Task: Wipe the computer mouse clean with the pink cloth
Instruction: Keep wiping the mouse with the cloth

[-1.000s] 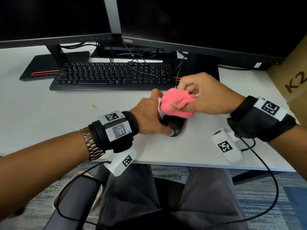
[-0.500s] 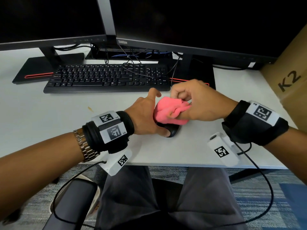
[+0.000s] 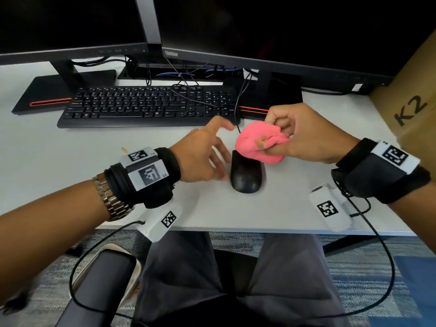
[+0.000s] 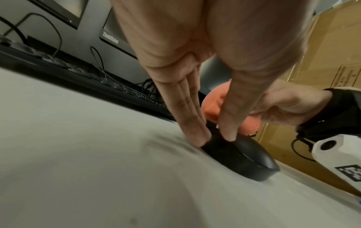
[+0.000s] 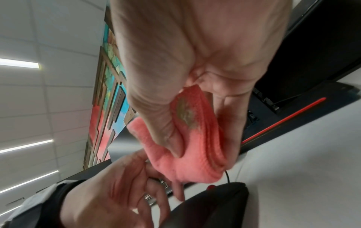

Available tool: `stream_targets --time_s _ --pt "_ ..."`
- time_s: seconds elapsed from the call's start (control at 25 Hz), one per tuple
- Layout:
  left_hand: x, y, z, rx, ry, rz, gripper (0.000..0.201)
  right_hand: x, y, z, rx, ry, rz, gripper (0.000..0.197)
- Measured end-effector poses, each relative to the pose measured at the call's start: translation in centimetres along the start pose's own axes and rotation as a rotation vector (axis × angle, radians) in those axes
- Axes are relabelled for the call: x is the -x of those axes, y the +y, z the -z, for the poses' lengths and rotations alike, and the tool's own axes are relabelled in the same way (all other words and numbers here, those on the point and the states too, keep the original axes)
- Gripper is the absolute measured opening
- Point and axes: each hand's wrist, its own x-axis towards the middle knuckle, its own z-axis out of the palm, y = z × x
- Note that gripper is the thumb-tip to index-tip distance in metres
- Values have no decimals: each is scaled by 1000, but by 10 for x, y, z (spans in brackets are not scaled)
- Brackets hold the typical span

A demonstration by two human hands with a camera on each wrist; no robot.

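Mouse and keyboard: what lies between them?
In the head view, the pink cloth bunched in the right hand covers the mouse's front; its cable and bare desk reach the keyboard.

Head view looks down over the desk [image 3: 59,161] — wrist views sit low, close in. All three share the mouse [image 3: 246,175].

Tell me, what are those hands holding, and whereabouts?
The right hand grips the bunched pink cloth at its right side. The left hand holds nothing, open beside the mouse.
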Motion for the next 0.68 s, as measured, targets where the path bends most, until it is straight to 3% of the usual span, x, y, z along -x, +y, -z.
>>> stream_targets --time_s 0.08,0.2,0.4,0.52,0.68 --pt "-2 4 5 -32 17 -73 91 8 -6 2 18 -42 104 23" --pt "-5 7 5 -75 -65 -121 98 23 -9 -7 119 -120 208 26" --pt "-3 3 1 -159 -99 -128 102 35 -4 -14 214 -141 307 17" --pt "-2 4 1 -173 -112 -139 102 41 -4 -16 281 -208 389 13" --pt "-3 3 0 -161 -112 -132 102 46 -4 -20 340 -323 390 17"
